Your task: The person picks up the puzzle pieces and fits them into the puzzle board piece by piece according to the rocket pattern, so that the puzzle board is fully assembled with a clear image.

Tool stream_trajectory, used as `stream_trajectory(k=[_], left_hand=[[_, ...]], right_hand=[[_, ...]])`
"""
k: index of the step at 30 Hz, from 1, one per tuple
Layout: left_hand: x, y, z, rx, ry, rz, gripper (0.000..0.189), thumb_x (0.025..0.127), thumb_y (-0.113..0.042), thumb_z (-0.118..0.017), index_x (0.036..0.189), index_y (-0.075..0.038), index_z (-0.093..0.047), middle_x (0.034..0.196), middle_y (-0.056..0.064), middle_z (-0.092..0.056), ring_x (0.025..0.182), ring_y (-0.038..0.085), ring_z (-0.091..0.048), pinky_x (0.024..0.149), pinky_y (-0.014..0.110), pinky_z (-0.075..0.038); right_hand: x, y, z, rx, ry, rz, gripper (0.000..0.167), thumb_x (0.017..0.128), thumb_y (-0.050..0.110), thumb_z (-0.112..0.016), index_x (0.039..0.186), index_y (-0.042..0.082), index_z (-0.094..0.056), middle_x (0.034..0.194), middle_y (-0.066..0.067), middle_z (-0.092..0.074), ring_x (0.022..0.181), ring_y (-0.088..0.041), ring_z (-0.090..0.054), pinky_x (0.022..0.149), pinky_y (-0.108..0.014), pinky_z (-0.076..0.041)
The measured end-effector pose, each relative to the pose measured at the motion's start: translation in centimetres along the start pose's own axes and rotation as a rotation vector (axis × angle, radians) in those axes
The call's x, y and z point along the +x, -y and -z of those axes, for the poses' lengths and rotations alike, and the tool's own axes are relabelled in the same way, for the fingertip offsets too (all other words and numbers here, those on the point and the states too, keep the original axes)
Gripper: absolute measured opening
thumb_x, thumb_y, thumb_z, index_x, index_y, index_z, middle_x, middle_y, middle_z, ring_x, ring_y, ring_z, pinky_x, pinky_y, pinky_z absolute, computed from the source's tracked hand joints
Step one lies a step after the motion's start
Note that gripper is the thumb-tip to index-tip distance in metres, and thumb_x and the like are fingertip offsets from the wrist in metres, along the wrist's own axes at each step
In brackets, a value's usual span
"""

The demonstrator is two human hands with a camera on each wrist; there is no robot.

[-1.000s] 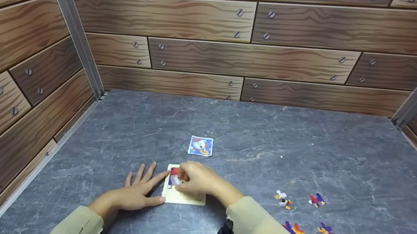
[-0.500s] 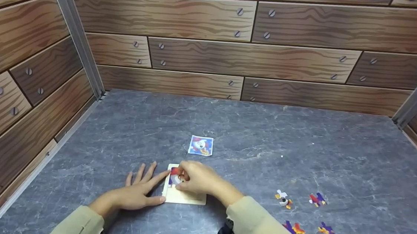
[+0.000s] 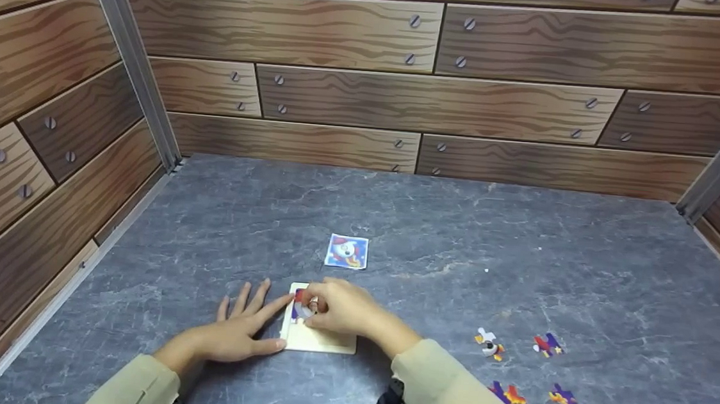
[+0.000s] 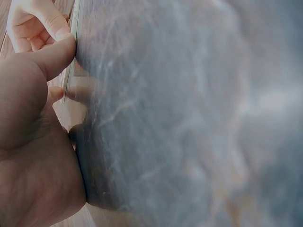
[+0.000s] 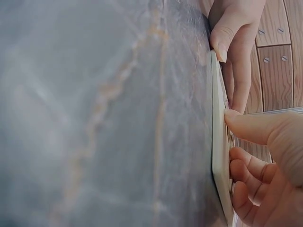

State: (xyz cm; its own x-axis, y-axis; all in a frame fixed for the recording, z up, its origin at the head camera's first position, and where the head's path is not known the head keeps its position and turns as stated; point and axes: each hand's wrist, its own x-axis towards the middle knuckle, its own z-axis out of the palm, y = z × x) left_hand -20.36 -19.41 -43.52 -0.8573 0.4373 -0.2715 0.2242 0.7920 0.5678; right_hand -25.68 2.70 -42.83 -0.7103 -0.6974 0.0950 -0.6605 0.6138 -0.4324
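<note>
A pale puzzle board lies flat on the table in the head view, with purple, red and white jigsaw pieces in its upper left. Left of it my left hand rests on the table, fingers spread, thumb and index finger touching the board's left edge. My right hand is over the board with curled fingers; thumb and index finger pinch a puzzle piece, mostly hidden by the hand. In the right wrist view, the right thumb and fingertips touch the upper face of the board.
Several loose jigsaw pieces lie to the right, including a white one, a red and purple one and an orange one. A small picture card lies beyond the board. Wood-patterned walls enclose the grey table.
The right index finger has shifted slightly left over the pieces. The left hand, the board and the loose pieces stay where they were.
</note>
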Motion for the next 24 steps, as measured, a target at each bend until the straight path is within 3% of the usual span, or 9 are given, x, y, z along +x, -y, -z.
stream_trajectory(k=[10, 17, 24], left_hand=[[0.0, 0.0, 0.0, -0.011, 0.013, 0.003, 0.076, 0.088, -0.057, -0.05, 0.15, -0.029, -0.015, 0.153, 0.017, 0.014, 0.133, 0.04, 0.025, 0.096, 0.064, 0.018], [0.0, 0.0, 0.0, -0.011, 0.012, -0.009, 0.076, 0.089, -0.056, -0.05, 0.15, -0.028, -0.015, 0.153, 0.018, 0.014, 0.133, 0.041, 0.025, 0.096, 0.064, 0.018], [-0.1, -0.2, 0.1, 0.004, -0.012, -0.011, 0.075, 0.089, -0.055, -0.051, 0.15, -0.027, -0.017, 0.153, 0.019, 0.011, 0.133, 0.041, 0.023, 0.097, 0.065, 0.016]], right_hand=[[0.0, 0.1, 0.1, 0.022, 0.015, -0.013, 0.022, 0.078, 0.026, -0.075, 0.098, 0.02, -0.068, 0.08, 0.008, -0.055, 0.073, -0.008, -0.05, 0.063, -0.024, -0.041], [-0.4, -0.1, 0.9, 0.283, 0.01, 0.024, 0.023, 0.081, 0.013, -0.071, 0.103, 0.007, -0.068, 0.082, 0.002, -0.064, 0.072, -0.007, -0.055, 0.067, -0.021, -0.046], [-1.3, -0.3, 1.9, 0.454, -0.044, 0.066, 0.021, 0.084, 0.012, -0.069, 0.103, 0.003, -0.067, 0.084, 0.001, -0.064, 0.071, -0.008, -0.054, 0.06, -0.021, -0.045]])
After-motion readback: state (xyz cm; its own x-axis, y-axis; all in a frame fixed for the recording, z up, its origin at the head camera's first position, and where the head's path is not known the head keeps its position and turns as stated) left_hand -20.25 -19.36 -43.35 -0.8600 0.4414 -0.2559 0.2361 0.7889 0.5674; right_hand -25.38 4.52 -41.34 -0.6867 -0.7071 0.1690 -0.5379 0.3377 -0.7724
